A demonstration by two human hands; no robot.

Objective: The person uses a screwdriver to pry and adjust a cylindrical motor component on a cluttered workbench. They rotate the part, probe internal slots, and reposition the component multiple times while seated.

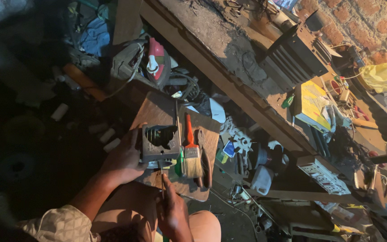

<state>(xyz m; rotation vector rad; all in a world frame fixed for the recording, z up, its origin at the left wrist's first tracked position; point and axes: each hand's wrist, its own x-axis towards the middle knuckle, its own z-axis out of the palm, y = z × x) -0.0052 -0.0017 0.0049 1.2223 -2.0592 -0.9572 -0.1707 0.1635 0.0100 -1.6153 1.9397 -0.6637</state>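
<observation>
Clutter in deep shadow lies far left of the hands, with pale cylinders on the floor that are too dim to identify. Next comes the left hand (124, 157), fingers curled around the left side of a dark boxy metal housing (160, 143), thumb on its upper edge; the housing has a jagged opening in its top face and rests on a small wooden board (157, 110) across the person's lap. Below and slightly right of that hand, the right hand (173, 213) is closed around the handle of a thin screwdriver (161, 177), whose shaft runs up to the housing's lower edge. Just right of the housing lies a paintbrush (191, 150) with an orange handle and pale bristles, and beside it dark pliers (204, 159). Above the left hand sits a red and white clothes iron (156, 62). Well to the right of both hands, a long wooden worktop (220, 49) carries a black finned block (294, 56) and a yellow box (312, 103).
</observation>
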